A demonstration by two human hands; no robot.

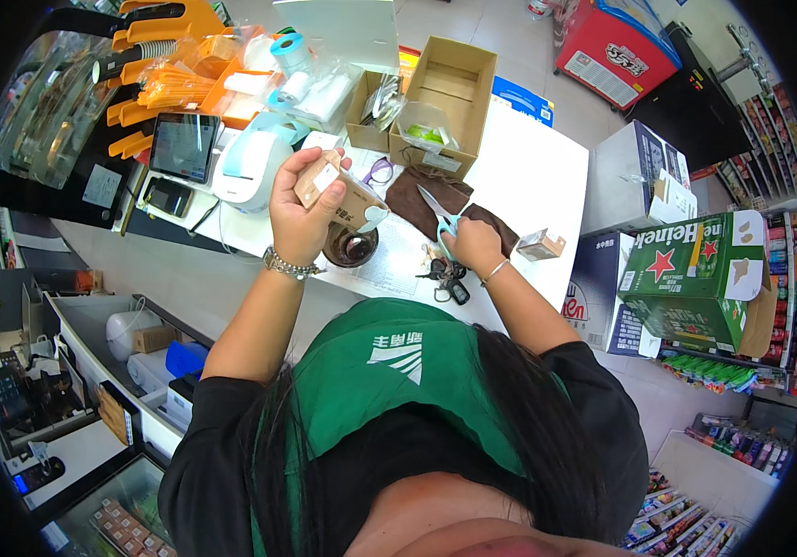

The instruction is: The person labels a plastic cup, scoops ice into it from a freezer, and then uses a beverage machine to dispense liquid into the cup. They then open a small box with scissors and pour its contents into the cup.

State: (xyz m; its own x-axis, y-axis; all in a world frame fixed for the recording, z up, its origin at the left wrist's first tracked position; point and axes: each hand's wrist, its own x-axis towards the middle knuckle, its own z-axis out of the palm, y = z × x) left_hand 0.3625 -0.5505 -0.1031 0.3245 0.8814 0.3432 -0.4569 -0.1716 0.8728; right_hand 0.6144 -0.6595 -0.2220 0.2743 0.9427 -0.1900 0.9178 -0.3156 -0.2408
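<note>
My left hand (pixel 308 195) holds a small brown and white carton (pixel 346 195), tilted above a dark glass cup (pixel 350 245) with dark contents. My right hand (pixel 475 244) is at the light blue handles of a pair of scissors (pixel 440 209), whose blades lie over a brown cloth (pixel 416 203) and point away from me. Whether the fingers grip the handles or rest on them is hard to tell. Just below that hand lies a bunch of keys (pixel 451 278) with a fob. Another small carton (pixel 541 245) lies to the right on the white counter (pixel 544 174).
Purple-framed glasses (pixel 380 170) and open cardboard boxes (pixel 451 90) stand or lie beyond the cloth. At the left are a white label printer (pixel 252 167) and a tablet (pixel 185 147). A printed sheet (pixel 395 261) is beside the cup. Large drink boxes (pixel 691 278) stand off the counter's right side.
</note>
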